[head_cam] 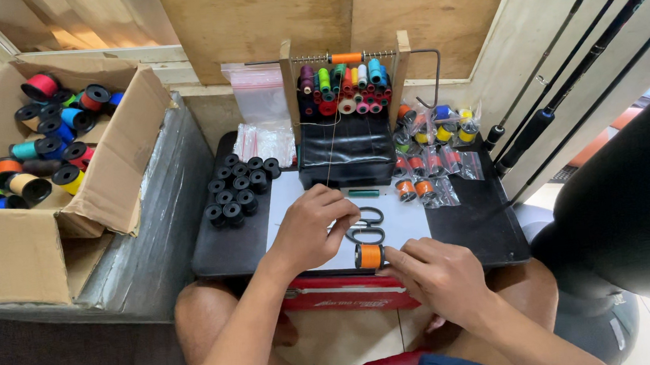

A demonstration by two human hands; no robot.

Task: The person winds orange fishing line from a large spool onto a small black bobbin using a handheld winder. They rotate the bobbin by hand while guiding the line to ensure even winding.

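Your right hand (440, 274) pinches the small orange-wound thread spool (369, 256) just below the black-handled scissors (365, 227), steadying it while your left hand (314, 226), fingers curled narrow, tensions the thin thread (330, 155) above them.

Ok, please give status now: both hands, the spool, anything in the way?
Left hand pinching thread above scissors. Right hand touching orange spool. Scissors lie just behind the spool.

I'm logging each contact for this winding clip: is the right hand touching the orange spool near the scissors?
Touching. The head view shows the right hand with its fingertips pressed against the side of the orange spool, no gap between them, just below the scissors.
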